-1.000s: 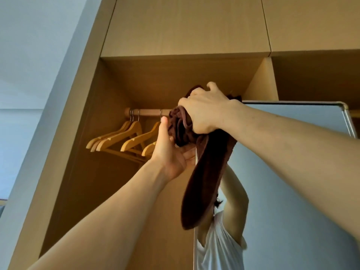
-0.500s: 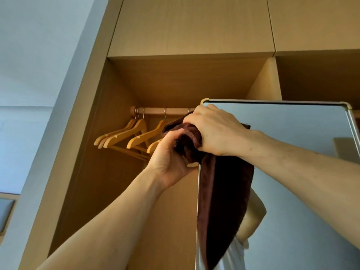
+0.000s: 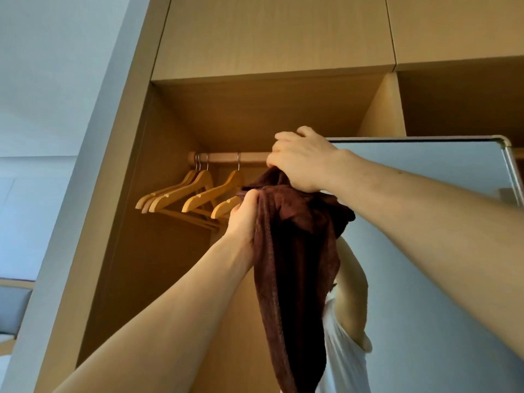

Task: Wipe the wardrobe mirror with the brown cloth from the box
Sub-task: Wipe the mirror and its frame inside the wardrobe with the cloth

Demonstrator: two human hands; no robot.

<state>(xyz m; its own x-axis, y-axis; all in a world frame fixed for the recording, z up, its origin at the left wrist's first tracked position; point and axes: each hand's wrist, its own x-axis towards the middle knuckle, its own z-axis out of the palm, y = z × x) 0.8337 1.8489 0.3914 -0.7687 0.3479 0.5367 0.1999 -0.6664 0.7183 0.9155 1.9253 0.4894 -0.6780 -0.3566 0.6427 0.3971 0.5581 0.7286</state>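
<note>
The right hand (image 3: 303, 161) has raised the dark brown terry cloth (image 3: 295, 251) to the top of the metal-framed mirror (image 3: 425, 265). The left hand (image 3: 245, 215) grips it just below, so wiping looks ready to begin.

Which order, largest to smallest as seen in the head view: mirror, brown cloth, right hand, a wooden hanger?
1. mirror, though cut by the frame edge.
2. brown cloth.
3. right hand and wooden hanger look alike; hand is nearer, so unranked.

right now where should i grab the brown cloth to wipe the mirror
Probably its bunched top, where the left hand and right hand grip the brown cloth, coming from the front: the rest hangs long and limp, so only the wad gives a firm pad.
</note>
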